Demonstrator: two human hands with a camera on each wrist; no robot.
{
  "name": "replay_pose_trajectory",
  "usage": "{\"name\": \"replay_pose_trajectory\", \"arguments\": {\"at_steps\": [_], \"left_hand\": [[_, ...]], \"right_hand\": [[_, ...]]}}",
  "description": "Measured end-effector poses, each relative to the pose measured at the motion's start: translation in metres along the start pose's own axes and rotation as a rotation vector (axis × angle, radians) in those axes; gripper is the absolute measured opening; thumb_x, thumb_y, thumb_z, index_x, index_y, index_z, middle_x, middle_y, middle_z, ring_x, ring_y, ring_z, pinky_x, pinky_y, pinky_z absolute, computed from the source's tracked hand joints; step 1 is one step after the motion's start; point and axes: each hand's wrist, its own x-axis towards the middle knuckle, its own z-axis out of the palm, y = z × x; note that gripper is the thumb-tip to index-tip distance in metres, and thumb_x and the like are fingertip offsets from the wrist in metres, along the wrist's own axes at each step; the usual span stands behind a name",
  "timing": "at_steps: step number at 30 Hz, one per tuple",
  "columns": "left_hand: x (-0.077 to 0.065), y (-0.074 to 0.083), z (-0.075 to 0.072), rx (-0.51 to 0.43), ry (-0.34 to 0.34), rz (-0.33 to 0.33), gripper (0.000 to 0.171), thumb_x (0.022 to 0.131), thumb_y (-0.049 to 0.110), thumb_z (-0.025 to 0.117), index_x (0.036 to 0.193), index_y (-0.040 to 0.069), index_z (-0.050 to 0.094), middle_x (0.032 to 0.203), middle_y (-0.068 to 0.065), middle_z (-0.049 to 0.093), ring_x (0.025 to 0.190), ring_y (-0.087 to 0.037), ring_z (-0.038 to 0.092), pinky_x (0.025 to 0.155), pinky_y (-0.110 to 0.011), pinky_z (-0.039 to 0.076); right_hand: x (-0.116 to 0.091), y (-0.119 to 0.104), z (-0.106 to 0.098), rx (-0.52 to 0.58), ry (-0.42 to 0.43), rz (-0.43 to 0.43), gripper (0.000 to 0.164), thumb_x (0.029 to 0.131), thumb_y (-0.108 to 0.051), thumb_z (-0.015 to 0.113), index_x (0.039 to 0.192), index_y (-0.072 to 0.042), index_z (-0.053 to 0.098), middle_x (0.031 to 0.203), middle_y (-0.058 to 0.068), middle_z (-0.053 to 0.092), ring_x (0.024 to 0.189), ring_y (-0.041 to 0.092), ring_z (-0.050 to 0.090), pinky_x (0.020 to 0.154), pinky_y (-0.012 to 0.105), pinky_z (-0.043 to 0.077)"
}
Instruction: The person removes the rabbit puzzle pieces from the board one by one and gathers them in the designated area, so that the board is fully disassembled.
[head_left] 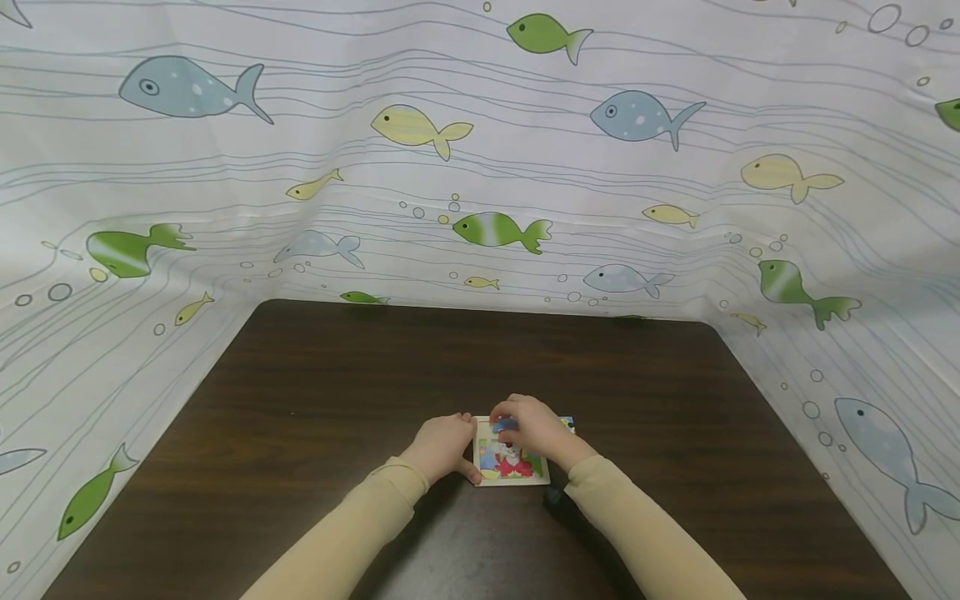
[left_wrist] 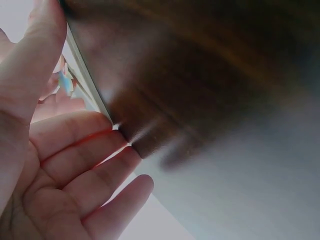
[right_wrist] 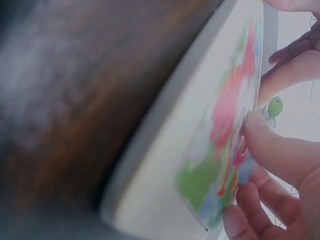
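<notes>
A small square picture puzzle (head_left: 513, 481) with a pale frame lies on the dark table, showing a white and red figure over green and blue. Along its left edge rests my left hand (head_left: 441, 450), thumb near the lower corner and fingers by the upper one. In the left wrist view those fingers (left_wrist: 95, 165) look fairly straight, tips against the frame's edge. My right hand (head_left: 536, 429) pinches a blue puzzle piece (head_left: 504, 424) over the upper part of the board. Its thumb (right_wrist: 280, 155) touches the picture side in the right wrist view. The hand hides much of the piece.
A blue and yellow patterned corner (head_left: 567, 422) shows beyond my right hand. Something small and black (head_left: 553, 498) is beside the right wrist. The dark wooden table (head_left: 360, 367) reaches back to a white fish-printed sheet (head_left: 420, 67), which also rises on both sides.
</notes>
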Motion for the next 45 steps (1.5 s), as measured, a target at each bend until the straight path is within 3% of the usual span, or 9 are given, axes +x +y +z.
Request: {"name": "replay_pose_trajectory", "arguments": {"at_steps": [9,24,32,45], "left_hand": [[0.0000,-0.0013,0.0018,-0.011,0.007,0.004,0.088,0.057,0.057,0.080,0.119,-0.001,0.061,0.123,-0.018,0.062,0.106,-0.028,0.063,0.081,-0.037,0.054],[0.0003,-0.0015,0.0030,-0.003,0.019,0.005,0.086,0.056,0.059,0.079,0.117,0.000,0.062,0.122,-0.018,0.063,0.101,-0.028,0.065,0.077,-0.037,0.055],[0.0001,-0.0011,0.0030,0.003,0.008,0.001,0.090,0.057,0.059,0.079,0.122,0.000,0.061,0.124,-0.018,0.061,0.107,-0.027,0.063,0.081,-0.036,0.054],[0.0007,-0.0011,0.0028,-0.011,-0.010,-0.007,0.089,0.058,0.057,0.080,0.122,-0.001,0.060,0.126,-0.018,0.061,0.108,-0.027,0.062,0.083,-0.037,0.053]], "right_hand": [[0.0024,0.0028,0.0021,0.056,0.000,0.093,0.023,0.079,-0.020,0.077,0.098,-0.011,0.068,0.087,-0.002,0.056,0.078,0.012,0.048,0.074,0.032,0.047],[0.0016,0.0033,0.0015,-0.002,0.045,0.106,0.020,0.079,-0.019,0.078,0.095,-0.017,0.066,0.086,-0.006,0.059,0.078,0.010,0.054,0.075,0.032,0.050],[0.0018,0.0049,0.0014,0.041,0.048,0.068,0.015,0.081,-0.012,0.074,0.096,-0.012,0.069,0.086,-0.002,0.063,0.080,0.013,0.054,0.076,0.034,0.050],[0.0009,0.0053,-0.0032,0.088,0.057,0.114,0.005,0.087,-0.011,0.067,0.091,-0.013,0.070,0.082,-0.004,0.065,0.071,0.007,0.054,0.070,0.028,0.049]]}}
